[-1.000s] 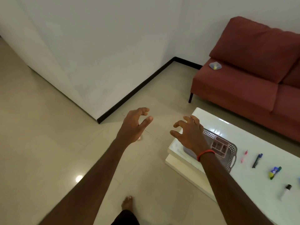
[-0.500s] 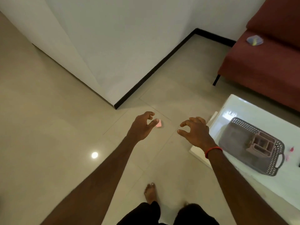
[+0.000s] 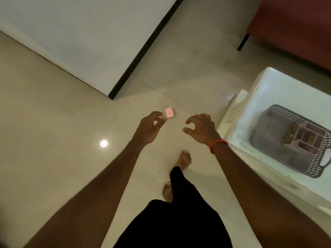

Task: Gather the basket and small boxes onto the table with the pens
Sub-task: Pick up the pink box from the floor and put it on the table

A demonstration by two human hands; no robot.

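Observation:
A small pink box lies flat on the beige floor tiles. My left hand hovers above the floor just left of it, fingers curled and apart, holding nothing; its fingertips overlap the box's lower left corner in view. My right hand, with a red band at the wrist, is open too, to the right of the box. A grey perforated basket with a divided pink organiser inside stands on the white table at the right. No pens are in view.
A white wall corner with a black skirting juts out ahead of the box. A red sofa with a black leg stands at the top right, behind the table. My bare feet are on the floor below the hands.
The view has tilted down and moved forward; the pink box now shows fully beside my left fingertips. Both hands stay open and have come lower toward the floor. The sofa's small box has left view.

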